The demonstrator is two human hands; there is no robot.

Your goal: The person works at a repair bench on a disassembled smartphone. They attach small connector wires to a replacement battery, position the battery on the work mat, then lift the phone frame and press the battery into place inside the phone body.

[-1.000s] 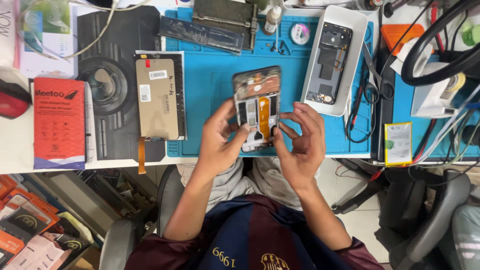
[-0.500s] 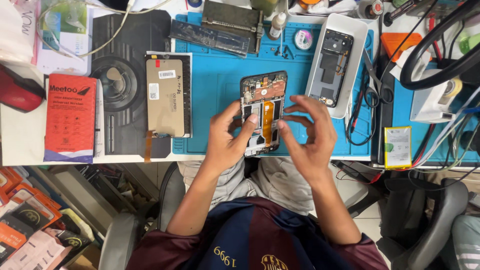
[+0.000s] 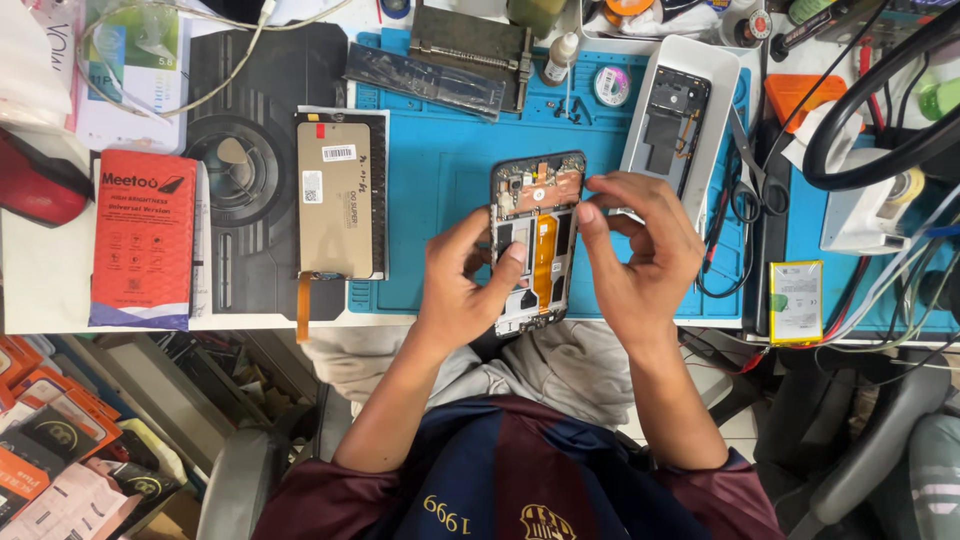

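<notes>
The person sits at the tabletop [image 3: 40,290] holding an opened smartphone frame [image 3: 535,240] upright over the near edge of the blue work mat [image 3: 440,180], its back cover off so the circuit board at the top and an orange flex cable down the middle show. The left hand [image 3: 465,290] cradles the lower half of the frame from the side, fingers curled behind it and the thumb pressed on the inner plate near the bottom. The right hand [image 3: 640,250] hovers at the frame's right edge, thumb and forefinger drawn close together beside the board; whether they pinch a small part I cannot tell.

To my eye this is fine work inside the phone, and it goes best with the left hand bracing the frame steady while the right fingertips move lightly, keeping clear of the orange cable, which looks easy to crease.

Beyond the right hand lies a white tray [image 3: 725,75] that holds a second dark phone housing [image 3: 668,125]. To the left, a replacement display panel [image 3: 338,200] lies face down on its own wrapper, ribbon hanging off the tabletop's edge. A red box [image 3: 142,235] lies further left, and a flat battery [image 3: 796,300] lies well to the right.
</notes>
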